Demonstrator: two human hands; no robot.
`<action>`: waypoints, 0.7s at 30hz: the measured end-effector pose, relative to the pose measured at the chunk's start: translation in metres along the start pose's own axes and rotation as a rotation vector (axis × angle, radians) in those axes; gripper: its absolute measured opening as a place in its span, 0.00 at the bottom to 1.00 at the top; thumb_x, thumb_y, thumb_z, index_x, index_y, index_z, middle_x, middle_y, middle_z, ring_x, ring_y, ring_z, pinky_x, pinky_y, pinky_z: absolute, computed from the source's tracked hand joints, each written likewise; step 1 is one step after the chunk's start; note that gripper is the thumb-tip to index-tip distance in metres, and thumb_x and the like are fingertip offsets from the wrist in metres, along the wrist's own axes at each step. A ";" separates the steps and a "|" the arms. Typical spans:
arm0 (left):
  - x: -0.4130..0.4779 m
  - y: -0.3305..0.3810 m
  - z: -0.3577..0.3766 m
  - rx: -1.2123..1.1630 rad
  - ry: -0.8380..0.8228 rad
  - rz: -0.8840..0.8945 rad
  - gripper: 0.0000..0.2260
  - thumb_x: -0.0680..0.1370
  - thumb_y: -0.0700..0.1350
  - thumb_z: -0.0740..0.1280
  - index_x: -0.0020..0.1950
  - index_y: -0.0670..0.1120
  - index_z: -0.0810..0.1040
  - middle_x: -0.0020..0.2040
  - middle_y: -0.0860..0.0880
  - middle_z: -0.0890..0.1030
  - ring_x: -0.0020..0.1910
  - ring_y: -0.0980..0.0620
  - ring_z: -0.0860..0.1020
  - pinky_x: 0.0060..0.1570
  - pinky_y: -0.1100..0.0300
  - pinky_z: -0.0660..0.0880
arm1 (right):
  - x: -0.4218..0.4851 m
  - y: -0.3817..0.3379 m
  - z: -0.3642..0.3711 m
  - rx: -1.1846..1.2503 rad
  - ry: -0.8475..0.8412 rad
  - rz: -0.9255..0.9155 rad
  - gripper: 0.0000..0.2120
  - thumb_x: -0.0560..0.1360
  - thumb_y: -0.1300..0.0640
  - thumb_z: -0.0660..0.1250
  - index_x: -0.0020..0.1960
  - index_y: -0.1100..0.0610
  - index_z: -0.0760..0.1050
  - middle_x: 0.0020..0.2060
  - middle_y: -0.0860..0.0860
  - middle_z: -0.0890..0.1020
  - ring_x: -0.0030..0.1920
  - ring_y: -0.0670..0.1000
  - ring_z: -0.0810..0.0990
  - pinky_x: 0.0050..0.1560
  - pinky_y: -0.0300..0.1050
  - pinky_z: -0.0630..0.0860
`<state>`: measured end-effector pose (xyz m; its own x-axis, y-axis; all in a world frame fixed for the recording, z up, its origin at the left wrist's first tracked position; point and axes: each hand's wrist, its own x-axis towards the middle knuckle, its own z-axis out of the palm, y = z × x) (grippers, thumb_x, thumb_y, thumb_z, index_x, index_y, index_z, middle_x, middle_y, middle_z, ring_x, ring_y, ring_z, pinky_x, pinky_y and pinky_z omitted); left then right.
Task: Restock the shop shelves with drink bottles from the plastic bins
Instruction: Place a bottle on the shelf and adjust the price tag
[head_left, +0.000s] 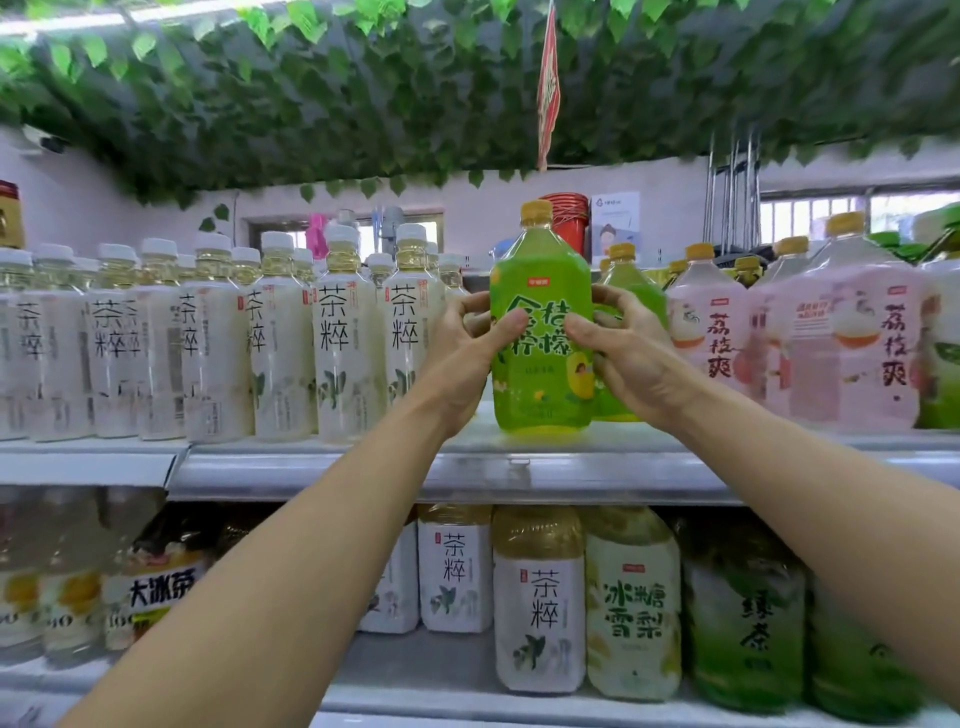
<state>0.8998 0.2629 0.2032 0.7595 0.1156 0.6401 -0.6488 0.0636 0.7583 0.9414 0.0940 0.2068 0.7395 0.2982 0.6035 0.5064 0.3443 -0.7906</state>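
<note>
White-labelled tea bottles (332, 338) are ranked upright across the left half of the upper shelf (363, 470), several rows deep, white caps on.

Left hand (462, 358) is wrapped on the left flank of the green bottle (543, 280): thumb is laid across the front label, fingers are curled round the back.

Green bottle is stood upright at the front edge of the upper shelf, mid-frame, between the tea bottles and the pink ones. Yellow cap is fitted. Base appears seated on the shelf surface. It is gripped from both sides.

Right hand (634, 358) is clamped on the right flank the same way, thumb on the label, fingers behind. Thumb tips are brought close together on the label, with a small gap left.

Second green bottle (631, 283) is placed just behind and right of the first, its lower part hidden by the right hand.

Pink-labelled bottles (841, 332) are lined up further right on the same shelf, upright, yellow caps on.

Lower shelf (441, 670), left to right: a yellow-and-black labelled bottle (161, 587), more white tea bottles (537, 597), a pale green labelled bottle (634, 603), dark green tea bottles (748, 623). Part of this row is blocked by the forearms.

Overhead, the ceiling is covered with a leaf garland (363, 104); a red pennant (548, 88) is hung from it above the gripped bottle.
</note>
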 end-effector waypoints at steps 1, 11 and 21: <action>0.001 -0.001 0.000 -0.001 0.003 -0.006 0.21 0.76 0.39 0.71 0.66 0.41 0.68 0.53 0.44 0.82 0.53 0.46 0.82 0.55 0.46 0.80 | 0.000 0.000 0.000 0.007 0.002 0.005 0.27 0.73 0.64 0.70 0.68 0.57 0.63 0.56 0.57 0.81 0.55 0.54 0.82 0.49 0.47 0.79; 0.001 -0.017 0.000 -0.011 0.019 -0.055 0.22 0.76 0.41 0.71 0.67 0.43 0.68 0.56 0.42 0.81 0.58 0.42 0.81 0.61 0.40 0.76 | 0.004 0.019 -0.007 -0.088 0.019 0.023 0.33 0.73 0.59 0.72 0.73 0.57 0.61 0.60 0.56 0.80 0.59 0.55 0.81 0.61 0.53 0.77; -0.013 -0.028 -0.019 0.299 -0.138 -0.081 0.23 0.79 0.45 0.69 0.72 0.51 0.67 0.66 0.48 0.78 0.61 0.48 0.80 0.62 0.46 0.78 | -0.013 0.027 -0.008 -0.420 -0.042 0.030 0.27 0.76 0.55 0.71 0.73 0.52 0.66 0.57 0.50 0.82 0.55 0.50 0.82 0.58 0.55 0.80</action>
<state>0.9071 0.2788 0.1708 0.8206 -0.0146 0.5713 -0.5589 -0.2292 0.7969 0.9490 0.0923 0.1765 0.7425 0.3413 0.5764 0.6281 -0.0554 -0.7762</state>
